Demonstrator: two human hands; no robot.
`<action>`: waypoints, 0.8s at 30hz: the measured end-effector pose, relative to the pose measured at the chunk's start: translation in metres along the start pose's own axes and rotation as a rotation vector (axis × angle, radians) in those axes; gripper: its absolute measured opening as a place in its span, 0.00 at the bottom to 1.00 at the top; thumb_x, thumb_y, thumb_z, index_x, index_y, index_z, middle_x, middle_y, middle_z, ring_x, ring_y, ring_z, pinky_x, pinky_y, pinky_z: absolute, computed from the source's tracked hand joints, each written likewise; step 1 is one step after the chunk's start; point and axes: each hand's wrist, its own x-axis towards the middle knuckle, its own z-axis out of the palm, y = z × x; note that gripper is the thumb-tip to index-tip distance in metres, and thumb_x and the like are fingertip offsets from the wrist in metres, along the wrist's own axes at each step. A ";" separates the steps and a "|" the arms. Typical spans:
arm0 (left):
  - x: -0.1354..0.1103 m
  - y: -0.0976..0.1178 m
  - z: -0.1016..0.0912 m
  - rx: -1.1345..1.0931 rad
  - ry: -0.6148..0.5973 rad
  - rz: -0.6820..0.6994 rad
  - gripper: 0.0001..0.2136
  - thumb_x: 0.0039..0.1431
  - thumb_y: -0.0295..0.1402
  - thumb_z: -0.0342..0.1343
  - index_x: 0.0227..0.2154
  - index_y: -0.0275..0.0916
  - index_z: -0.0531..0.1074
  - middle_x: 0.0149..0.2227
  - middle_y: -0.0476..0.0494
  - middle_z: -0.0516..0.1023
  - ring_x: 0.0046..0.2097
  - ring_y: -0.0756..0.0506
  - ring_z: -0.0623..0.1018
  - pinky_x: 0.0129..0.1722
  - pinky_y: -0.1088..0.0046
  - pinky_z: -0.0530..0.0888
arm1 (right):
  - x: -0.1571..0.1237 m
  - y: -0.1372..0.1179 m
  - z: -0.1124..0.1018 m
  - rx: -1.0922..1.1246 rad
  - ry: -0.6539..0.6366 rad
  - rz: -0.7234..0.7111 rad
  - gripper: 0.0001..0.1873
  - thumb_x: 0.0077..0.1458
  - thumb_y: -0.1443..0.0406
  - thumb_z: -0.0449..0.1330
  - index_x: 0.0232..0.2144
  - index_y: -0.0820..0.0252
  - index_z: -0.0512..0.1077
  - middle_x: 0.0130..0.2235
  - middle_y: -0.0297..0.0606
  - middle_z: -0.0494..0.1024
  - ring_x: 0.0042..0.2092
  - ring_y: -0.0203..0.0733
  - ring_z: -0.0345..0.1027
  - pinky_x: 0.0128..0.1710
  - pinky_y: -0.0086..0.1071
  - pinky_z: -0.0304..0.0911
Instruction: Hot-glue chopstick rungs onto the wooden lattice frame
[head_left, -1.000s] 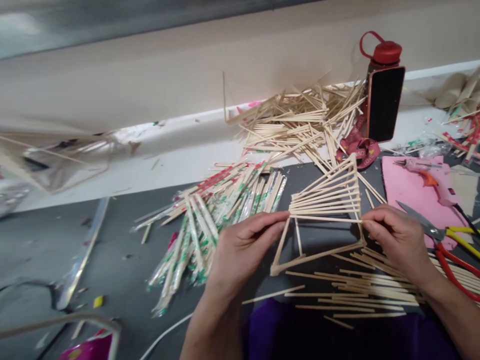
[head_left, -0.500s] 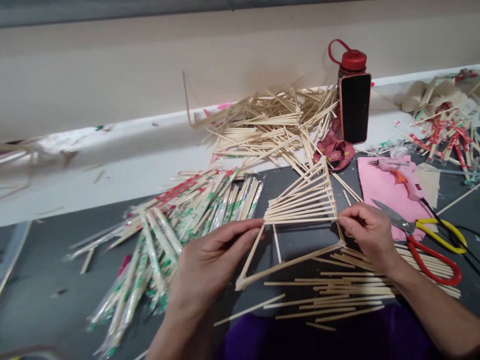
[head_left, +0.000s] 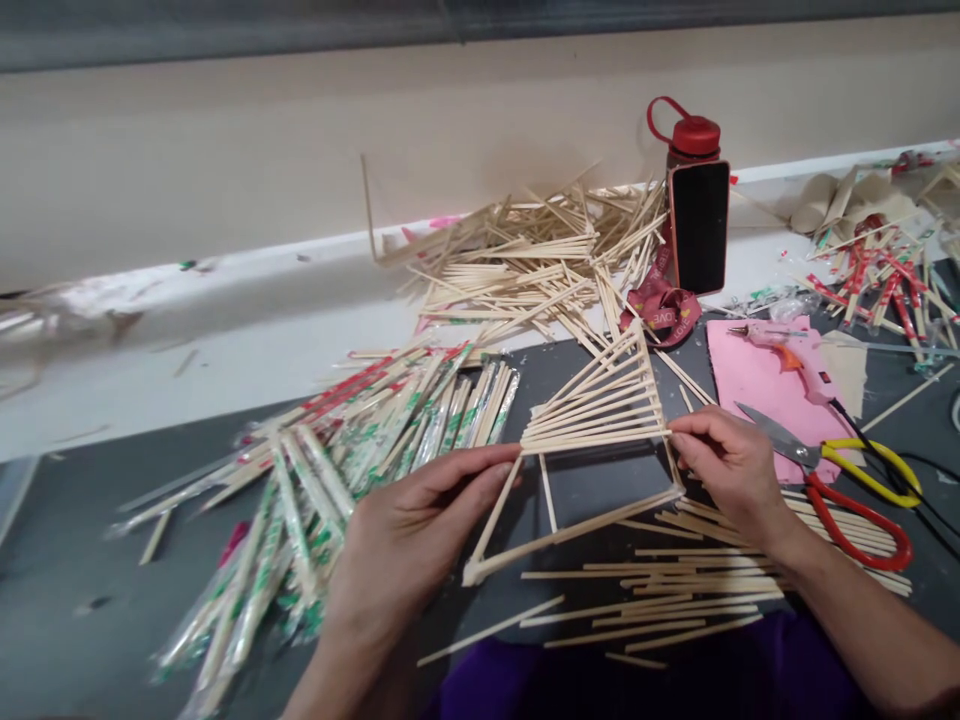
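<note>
A frame built of bare wooden chopsticks [head_left: 592, 408] stands between my hands, with a row of sticks laid across its sloping upper side. My left hand [head_left: 420, 535] is closed, thumb and forefinger pinching the frame's left edge at the end of the lowest cross stick. At the other end of that stick, the fingertips of my right hand [head_left: 731, 470] pinch the frame's right edge. The frame's front bar [head_left: 570, 533] runs low, close to the dark table. Whether the lowest cross stick is fixed to the frame, I cannot tell.
Loose chopsticks [head_left: 667, 590] lie in front of the frame. Wrapped chopsticks [head_left: 307, 500] are heaped at left, a bare pile [head_left: 525, 260] behind. At right are scissors [head_left: 806, 458] and a glue gun [head_left: 795, 355] on pink cloth [head_left: 727, 365]. A phone [head_left: 699, 228] leans on a red-capped bottle [head_left: 694, 135].
The whole view has shifted slightly left and down. Both hands keep their pinch on the chopstick frame, which shows no clear change.
</note>
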 end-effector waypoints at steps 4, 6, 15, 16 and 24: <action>0.000 0.000 0.000 0.010 0.003 0.006 0.15 0.50 0.47 0.60 0.35 0.45 0.82 0.34 0.46 0.84 0.37 0.40 0.82 0.41 0.67 0.77 | 0.001 -0.001 0.000 -0.008 0.008 -0.002 0.07 0.54 0.67 0.57 0.30 0.58 0.76 0.27 0.33 0.76 0.26 0.34 0.68 0.26 0.28 0.63; -0.001 0.001 -0.001 0.011 0.001 0.006 0.14 0.50 0.47 0.61 0.35 0.46 0.82 0.34 0.46 0.84 0.37 0.41 0.82 0.41 0.67 0.77 | 0.001 -0.002 0.000 -0.008 0.008 -0.011 0.07 0.53 0.67 0.57 0.29 0.58 0.76 0.27 0.34 0.76 0.26 0.34 0.68 0.26 0.28 0.63; -0.002 0.004 0.001 -0.070 0.000 -0.031 0.14 0.50 0.46 0.61 0.35 0.44 0.82 0.33 0.45 0.84 0.38 0.41 0.82 0.38 0.70 0.78 | 0.002 -0.002 0.000 -0.031 0.001 -0.007 0.07 0.54 0.68 0.57 0.29 0.58 0.76 0.27 0.34 0.76 0.27 0.35 0.68 0.26 0.28 0.62; -0.003 0.004 0.002 -0.077 0.007 -0.034 0.14 0.50 0.46 0.61 0.35 0.44 0.82 0.33 0.45 0.84 0.37 0.41 0.82 0.37 0.70 0.78 | 0.001 -0.002 0.000 -0.033 -0.003 -0.009 0.07 0.54 0.68 0.56 0.29 0.58 0.76 0.27 0.34 0.76 0.27 0.34 0.68 0.26 0.28 0.62; -0.006 0.010 0.003 -0.201 -0.025 -0.084 0.13 0.51 0.42 0.63 0.35 0.41 0.82 0.31 0.44 0.84 0.34 0.45 0.81 0.35 0.73 0.77 | -0.003 0.000 -0.003 -0.055 -0.046 0.028 0.06 0.56 0.66 0.57 0.31 0.57 0.76 0.30 0.34 0.76 0.28 0.35 0.68 0.27 0.28 0.63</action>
